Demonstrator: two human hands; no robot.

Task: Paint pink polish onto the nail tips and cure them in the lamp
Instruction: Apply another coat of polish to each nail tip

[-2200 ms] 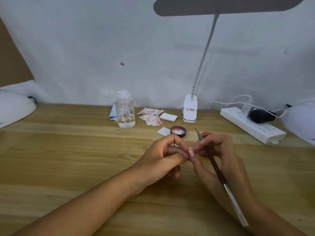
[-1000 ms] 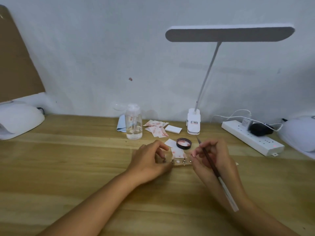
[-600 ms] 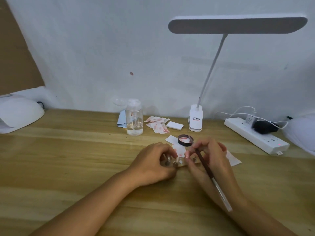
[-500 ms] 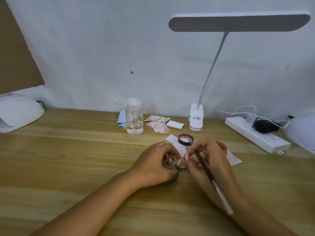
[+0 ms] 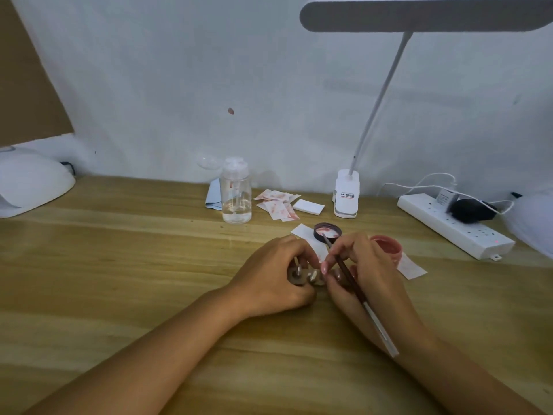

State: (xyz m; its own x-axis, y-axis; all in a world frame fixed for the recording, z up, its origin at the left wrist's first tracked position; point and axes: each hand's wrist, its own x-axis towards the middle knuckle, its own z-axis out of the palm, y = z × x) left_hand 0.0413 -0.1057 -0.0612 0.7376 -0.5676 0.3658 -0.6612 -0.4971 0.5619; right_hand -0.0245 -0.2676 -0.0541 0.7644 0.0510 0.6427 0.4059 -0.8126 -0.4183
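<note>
1. Look for the nail tips low between the two hands, on the holder (image 5: 295, 276) at mid-table. Mostly hidden by fingers, so cannot tell how many carry polish.
2. Left hand (image 5: 276, 275): fingers curled round the holder, pressing it onto the table (image 5: 119, 265). Grip firmly so that the pegs do not swivel under the brush.
3. Right hand (image 5: 366, 272): thumb and fingers pinched on the brush (image 5: 351, 281), its thin end pointing up toward the lid (image 5: 327, 231) and touching no tip.
4. Load lightly from the pot (image 5: 386, 248), just behind the right hand. Wipe the excess on the rim before coming back.
5. Plant the heel of the right hand on the wood and stroke each tip from base to free edge in one thin coat. Steer clear of the left fingertips crowding the holder.
6. Mind the pot and lid: both close behind the knuckles, and probably easy to knock with a careless backward swing.
7. For curing, favour the lamp (image 5: 33, 181) at the far left edge. Broad open wood lies between it and the hands, with only the bottle (image 5: 235, 193) and wipes (image 5: 278, 205) back near the wall.
8. Treat the right side as tighter: power strip (image 5: 454, 226), plug and cables lie there, in front of a second white dome cut off by the frame.
9. Carry the holder low and level, and avoid tilting it, since wet tips would likely smear on contact.
</note>
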